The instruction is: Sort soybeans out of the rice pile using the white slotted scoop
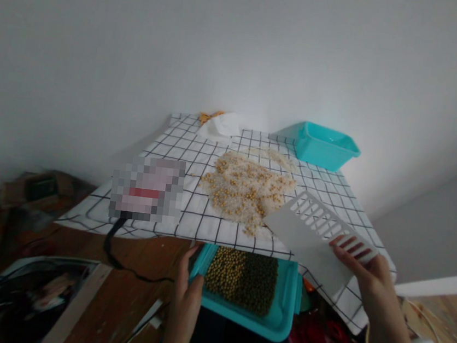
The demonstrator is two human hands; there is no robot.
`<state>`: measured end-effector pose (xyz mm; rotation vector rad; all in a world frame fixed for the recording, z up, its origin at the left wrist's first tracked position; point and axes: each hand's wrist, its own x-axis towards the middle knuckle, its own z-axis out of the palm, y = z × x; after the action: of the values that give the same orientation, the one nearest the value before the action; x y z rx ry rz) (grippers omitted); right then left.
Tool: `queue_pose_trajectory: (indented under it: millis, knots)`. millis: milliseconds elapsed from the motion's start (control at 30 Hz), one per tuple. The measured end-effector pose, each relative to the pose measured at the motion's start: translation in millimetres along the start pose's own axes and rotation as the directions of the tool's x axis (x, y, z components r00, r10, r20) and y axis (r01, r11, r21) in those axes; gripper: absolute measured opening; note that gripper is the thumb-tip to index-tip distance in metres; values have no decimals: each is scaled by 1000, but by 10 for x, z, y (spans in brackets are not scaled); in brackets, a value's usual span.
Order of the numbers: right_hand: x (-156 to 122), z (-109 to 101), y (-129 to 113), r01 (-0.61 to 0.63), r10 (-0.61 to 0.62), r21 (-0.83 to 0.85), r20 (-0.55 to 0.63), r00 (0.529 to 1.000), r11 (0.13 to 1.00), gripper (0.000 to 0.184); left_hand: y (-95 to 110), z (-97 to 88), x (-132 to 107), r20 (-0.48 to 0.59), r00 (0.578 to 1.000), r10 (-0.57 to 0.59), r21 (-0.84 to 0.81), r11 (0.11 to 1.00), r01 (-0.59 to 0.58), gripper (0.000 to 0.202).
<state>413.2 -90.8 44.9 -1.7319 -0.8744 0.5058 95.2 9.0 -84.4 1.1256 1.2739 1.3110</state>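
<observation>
My left hand [188, 302] grips the left rim of a teal plastic basin [281, 323], which sits over my lap below the table's front edge. Inside lie yellow soybeans [225, 273] on the left and small dark green beans [259, 285] on the right. In my right hand [373, 273] is a flat grey plastic board with a row of slots [307, 235], my fingers at its slotted edge. Its left corner reaches the near right side of a spread pile of pale grains mixed with soybeans [247, 187] on the tabletop.
A second teal basin [324, 148] stands at the table's back right, by the wall. White tissue [222, 127] lies at the back left of the checked tablecloth [193, 225]. A blurred-out object [147, 190] rests at the left, with a black cable [110, 246] hanging down.
</observation>
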Motion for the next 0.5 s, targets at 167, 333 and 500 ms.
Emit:
queue_pose_trajectory:
  millis: [167,333,500]
  knots:
    - [118,4,22,140,-111,121,-220,969,983,27,4,6,1,-14,999,43,4,999,-43,46]
    - [188,-111,123,216,-120,163,-461,879,963,26,-26,-72,40,69,997,-30,-25,999,32,46]
    - [267,-114,253,221,-210,-33,-467,859,975,27,-67,-125,69,87,994,-67,-26,997,70,45]
